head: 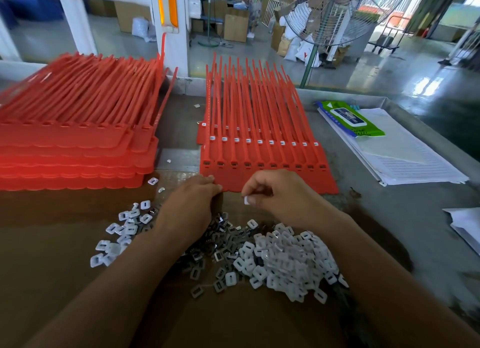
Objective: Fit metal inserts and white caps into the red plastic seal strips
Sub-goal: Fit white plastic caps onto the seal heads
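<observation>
Nearest the bottom edge, two bare forearms reach up the frame over a brown cardboard sheet (65, 257) laid on the worktop (389, 218). A loose heap of white caps (291, 259) sits on it at lower centre-right, mixed with dark metal inserts (220, 244) just to its left.

Above the heap, the right hand (275, 192) has its fingers (259, 188) curled, with thumb and forefinger pinching a single cap (246, 200). The left hand (192, 202) lies knuckles-up at the near left corner of the red seal strips (272, 176). Its fingertips touch that edge, but whether they hold anything I cannot tell.

The strips form one joined sheet at frame centre. Their long axis runs away up the frame, and the flat tag ends point toward the hands. A row of sockets (259, 164) crosses the sheet from left to right, just above both hands. They look dark inside, so probably inserts are in and caps are not.

The pinched cap is just below the row's left-middle part, so the right hand is nearer and needs only a short reach up-frame. A taller stack of red strips (78, 145) fills the left.
</observation>
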A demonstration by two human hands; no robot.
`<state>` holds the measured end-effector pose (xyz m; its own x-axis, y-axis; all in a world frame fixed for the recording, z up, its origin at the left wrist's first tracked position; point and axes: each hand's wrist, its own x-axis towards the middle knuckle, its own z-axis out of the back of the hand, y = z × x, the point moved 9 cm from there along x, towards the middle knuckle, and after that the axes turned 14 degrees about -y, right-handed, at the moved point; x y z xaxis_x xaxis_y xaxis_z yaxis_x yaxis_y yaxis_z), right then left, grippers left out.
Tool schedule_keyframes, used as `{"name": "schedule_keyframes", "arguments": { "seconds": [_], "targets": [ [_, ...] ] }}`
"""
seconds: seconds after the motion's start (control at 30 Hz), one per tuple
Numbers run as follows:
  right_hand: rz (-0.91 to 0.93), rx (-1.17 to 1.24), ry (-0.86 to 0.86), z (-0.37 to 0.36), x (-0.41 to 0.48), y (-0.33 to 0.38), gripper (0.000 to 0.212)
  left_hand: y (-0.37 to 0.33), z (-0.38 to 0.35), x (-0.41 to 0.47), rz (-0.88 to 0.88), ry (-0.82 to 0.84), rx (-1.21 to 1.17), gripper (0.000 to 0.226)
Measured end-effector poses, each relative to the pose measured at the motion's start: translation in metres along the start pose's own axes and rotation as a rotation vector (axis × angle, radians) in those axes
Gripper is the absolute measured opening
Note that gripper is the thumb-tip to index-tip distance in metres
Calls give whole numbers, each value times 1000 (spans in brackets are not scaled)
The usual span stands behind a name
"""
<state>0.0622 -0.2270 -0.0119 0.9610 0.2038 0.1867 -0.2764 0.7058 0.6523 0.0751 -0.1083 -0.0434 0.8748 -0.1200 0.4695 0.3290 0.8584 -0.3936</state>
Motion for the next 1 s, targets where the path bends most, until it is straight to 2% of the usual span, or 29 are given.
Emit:
{"name": "schedule_keyframes", "arguments": {
  "seconds": [0.13,0.23,0.43,0.67,1.0],
  "targets": [
    [-1,-12,-44,-1,26,3,21,-1,2,0,-9,-9,-33,41],
    [6,-22,-91,-7,49,5,9,-1,3,-1,-12,-17,-41,37],
    [-37,27,-198,-25,86,0,7,-1,1,0,-12,-7,-39,35],
    [-82,36,-205,-49,101,-9,6,-4,2,-1,-52,13,-17,38],
    [-75,-114,-157,-57,108,-5,10,-5,2,0,-67,-6,-4,37]
  ]
}}
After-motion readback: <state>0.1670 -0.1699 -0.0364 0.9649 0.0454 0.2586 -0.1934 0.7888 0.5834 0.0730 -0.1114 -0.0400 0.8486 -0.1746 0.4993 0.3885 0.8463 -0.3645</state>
